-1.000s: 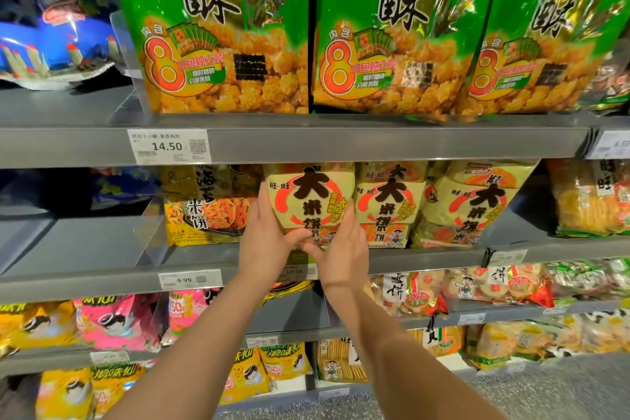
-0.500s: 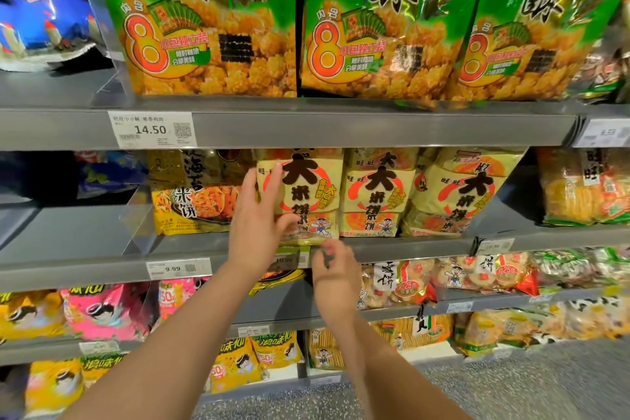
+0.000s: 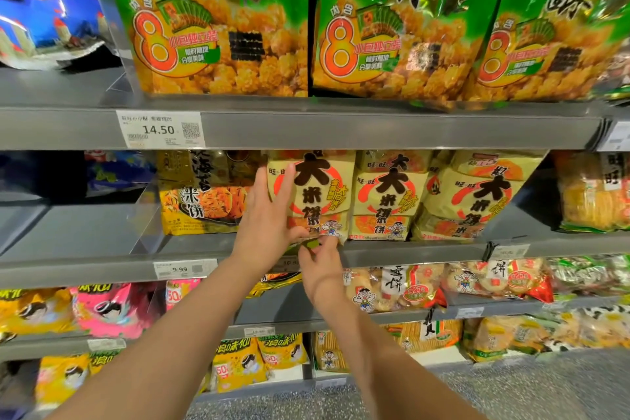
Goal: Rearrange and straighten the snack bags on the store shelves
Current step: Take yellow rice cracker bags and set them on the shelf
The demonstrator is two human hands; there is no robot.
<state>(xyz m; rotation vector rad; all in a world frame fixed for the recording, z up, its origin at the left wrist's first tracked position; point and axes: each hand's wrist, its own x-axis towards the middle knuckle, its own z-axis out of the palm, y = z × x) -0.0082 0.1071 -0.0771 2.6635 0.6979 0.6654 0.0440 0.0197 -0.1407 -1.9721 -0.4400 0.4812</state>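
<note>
both hands work one cream rice-cracker bag (image 3: 312, 194): left hand (image 3: 269, 215) spread flat against it, right hand (image 3: 318, 257) pinching its bottom edge. tug too hard and the leaning neighbour bag (image 3: 467, 201) could topple.

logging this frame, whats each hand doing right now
Left hand: open, fingers spread flat against the left side of the cream rice cracker bag.
Right hand: fingers curled at the bag's bottom edge; whether it grips cannot be told.

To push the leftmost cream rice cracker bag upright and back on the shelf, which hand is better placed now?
Probably the left hand: its open palm already lies flat on the cream bag, fingers spread. The right hand sits lower, at the shelf edge under the bag's bottom.
</note>
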